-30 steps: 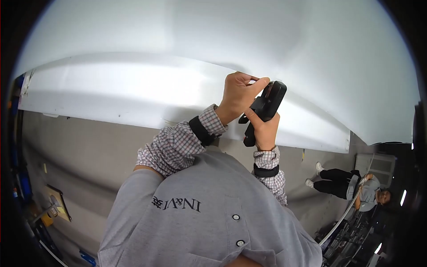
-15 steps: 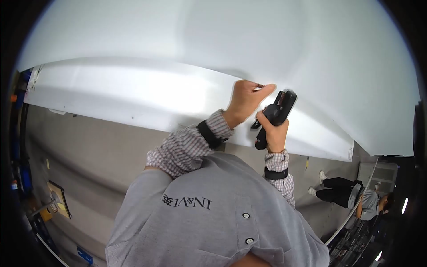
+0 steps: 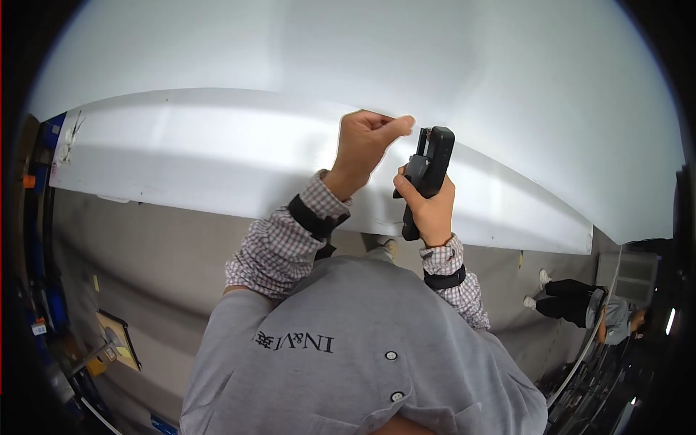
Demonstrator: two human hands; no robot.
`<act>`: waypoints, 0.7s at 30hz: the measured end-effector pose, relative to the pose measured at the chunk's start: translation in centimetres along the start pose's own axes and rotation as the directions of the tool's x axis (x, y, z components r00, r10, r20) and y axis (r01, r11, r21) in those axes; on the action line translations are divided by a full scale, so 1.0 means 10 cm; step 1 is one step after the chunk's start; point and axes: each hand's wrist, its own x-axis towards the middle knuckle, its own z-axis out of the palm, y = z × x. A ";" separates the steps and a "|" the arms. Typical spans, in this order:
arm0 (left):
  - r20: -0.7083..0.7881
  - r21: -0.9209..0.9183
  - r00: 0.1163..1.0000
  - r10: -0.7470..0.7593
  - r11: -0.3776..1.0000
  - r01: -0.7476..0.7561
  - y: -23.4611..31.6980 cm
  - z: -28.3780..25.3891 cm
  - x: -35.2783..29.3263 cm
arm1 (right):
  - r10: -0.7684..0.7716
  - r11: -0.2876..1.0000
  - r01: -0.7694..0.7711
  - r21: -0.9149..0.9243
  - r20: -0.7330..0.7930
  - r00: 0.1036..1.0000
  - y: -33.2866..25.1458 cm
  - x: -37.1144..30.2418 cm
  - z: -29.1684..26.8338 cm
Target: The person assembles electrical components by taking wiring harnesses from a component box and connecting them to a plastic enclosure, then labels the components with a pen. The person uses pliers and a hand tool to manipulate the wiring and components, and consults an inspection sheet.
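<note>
A large pale white sheet [image 3: 377, 51] spreads over the far side of the white table [image 3: 210, 138], its front edge curving across the table. At that edge my left hand [image 3: 362, 148] is closed in a pinch, thumb on top and fingertips hidden under the sheet. My right hand [image 3: 433, 214] grips a black plier-type stapler [image 3: 438, 156], whose two long jaws point toward the sheet's edge, just right of my left thumb. The lower part of its handle is covered by my fingers. I cannot tell whether the jaws touch the sheet.
The table's front edge [image 3: 239, 212] runs close before my body, above a grey floor [image 3: 159, 254]. At the right, another person [image 3: 580, 301] is beyond a pale rail. Shelving with blue bins [image 3: 54, 290] stands along the left, near a framed board [image 3: 119, 339].
Both hands and the stapler have shifted left in view, and the stapler stands more upright. The left hand keeps its pinch on the sheet's edge.
</note>
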 end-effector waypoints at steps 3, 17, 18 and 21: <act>0.030 0.027 0.999 -0.029 0.999 0.028 -0.14 0.12 0.06 | 0.037 0.997 -0.038 0.072 0.019 0.999 0.10 0.08 0.01; -0.055 0.092 0.998 0.020 0.996 -0.015 -0.02 0.10 -0.01 | 0.068 0.996 -0.070 0.060 0.030 0.997 -0.02 0.15 0.13; -0.071 0.088 0.995 0.064 0.994 -0.058 -0.02 0.11 -0.01 | 0.053 0.997 -0.055 0.058 0.027 0.998 -0.01 0.16 0.14; -0.123 0.012 0.972 0.201 0.980 -0.201 -0.07 0.11 0.00 | 0.054 0.999 -0.054 -0.005 0.026 0.998 -0.03 0.20 0.20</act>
